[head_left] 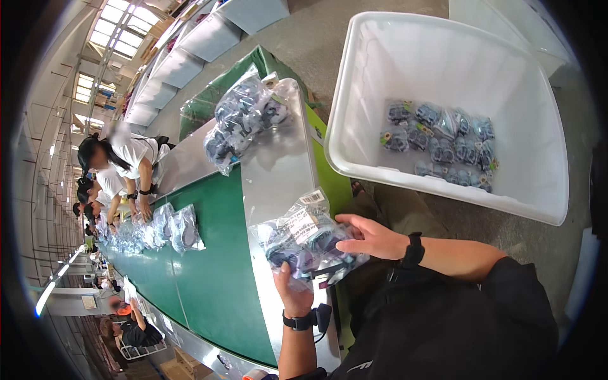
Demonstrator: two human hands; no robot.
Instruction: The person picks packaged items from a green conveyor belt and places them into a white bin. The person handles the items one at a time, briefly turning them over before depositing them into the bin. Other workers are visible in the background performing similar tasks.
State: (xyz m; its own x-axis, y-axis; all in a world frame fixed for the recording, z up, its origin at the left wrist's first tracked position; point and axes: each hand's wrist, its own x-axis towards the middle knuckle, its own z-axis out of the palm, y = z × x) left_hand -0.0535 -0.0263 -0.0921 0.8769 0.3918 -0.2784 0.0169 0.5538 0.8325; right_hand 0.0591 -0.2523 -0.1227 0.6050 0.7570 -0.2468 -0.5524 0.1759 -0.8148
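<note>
A clear plastic bag (304, 237) is held in front of me over the metal end of the conveyor table. Inside it are dark blue and purple items that look like sandals, and a white printed label shows on top. My left hand (292, 285) grips the bag's near edge, thumb on top and the other fingers mostly hidden beneath. On the right side, my right hand (375, 238) is closed on the same bag, with its thumb over the plastic. Farther up the metal surface lies a pile of similar filled bags (237, 120).
A large white bin (373, 161) stands to the right, with several bagged items (443, 142) on its bottom. The green conveyor belt (215, 285) runs left, carrying more bags (183, 228). Co-workers (130, 158) stand along its far side. Another person (136, 329) sits at lower left.
</note>
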